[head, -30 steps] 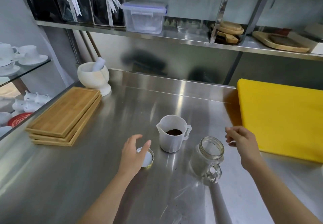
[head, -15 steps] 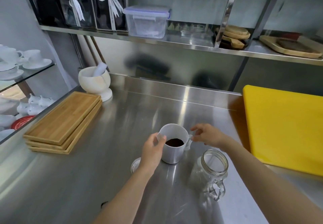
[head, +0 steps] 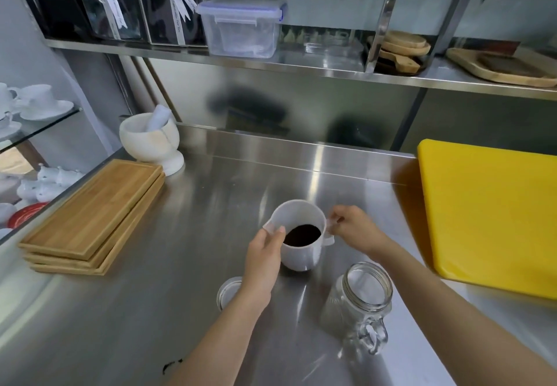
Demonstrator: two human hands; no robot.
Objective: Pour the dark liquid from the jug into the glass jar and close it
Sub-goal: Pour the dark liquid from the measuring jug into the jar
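A white plastic jug (head: 301,235) with dark liquid in its bottom stands upright on the steel counter. My left hand (head: 263,257) grips its left side, thumb at the rim by the spout. My right hand (head: 354,229) pinches the jug's handle on the right. An open glass jar (head: 358,299) with a handle stands just right of and nearer than the jug, nothing in it. Its round lid (head: 229,292) lies flat on the counter, partly hidden behind my left wrist.
A stack of wooden trays (head: 93,217) lies at the left, with a white mortar and pestle (head: 150,141) behind it. A yellow cutting board (head: 488,214) covers the right. A steel shelf (head: 301,66) overhangs the back. Glass shelves with cups (head: 39,105) stand far left.
My left hand left the lid and took hold of the jug's side. My right hand swung left from beside the jar to the jug's handle and closed on it.
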